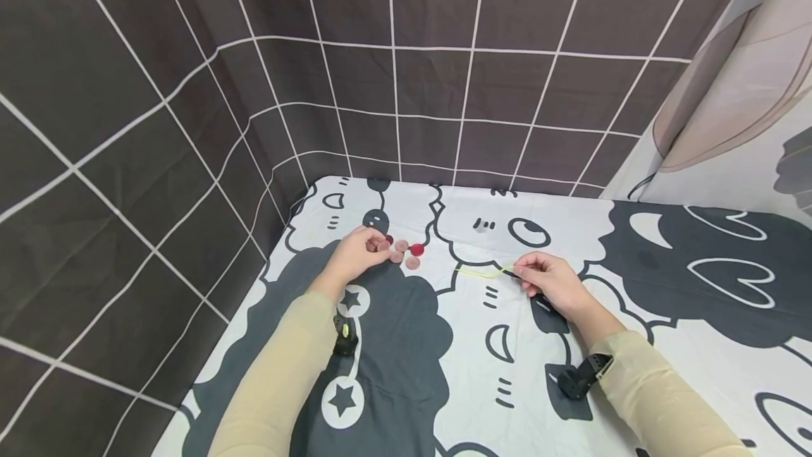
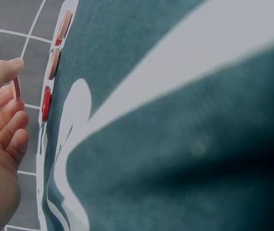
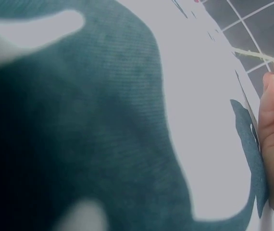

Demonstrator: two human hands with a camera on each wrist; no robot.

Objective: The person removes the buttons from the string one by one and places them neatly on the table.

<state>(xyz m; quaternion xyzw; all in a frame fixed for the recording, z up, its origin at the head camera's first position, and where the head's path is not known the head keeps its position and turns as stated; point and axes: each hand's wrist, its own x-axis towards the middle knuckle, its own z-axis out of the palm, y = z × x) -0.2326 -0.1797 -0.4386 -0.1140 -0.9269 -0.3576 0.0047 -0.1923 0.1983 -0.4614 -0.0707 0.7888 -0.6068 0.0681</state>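
Note:
Between thumb and fingers my left hand (image 1: 355,256) pinches a pink button (image 2: 16,88), lifted just above the cloth in the left wrist view. Several more buttons lie close to its fingertips: pink ones (image 1: 412,262), a bright red button (image 1: 416,250) and a dark red one (image 1: 389,239) partly covered by the hand. Off to the right, my right hand (image 1: 553,284) pinches one end of a thin yellow string (image 1: 485,274). The string stretches leftward from the fingertips toward the buttons, and its free end is near the cloth.
A black-and-white cartoon-print cloth (image 1: 469,344) covers the surface. Behind it and to the left hangs a dark grid-patterned curtain (image 1: 431,83). A pale fabric (image 1: 729,104) hangs at the right. Each wrist carries a black camera (image 1: 576,379).

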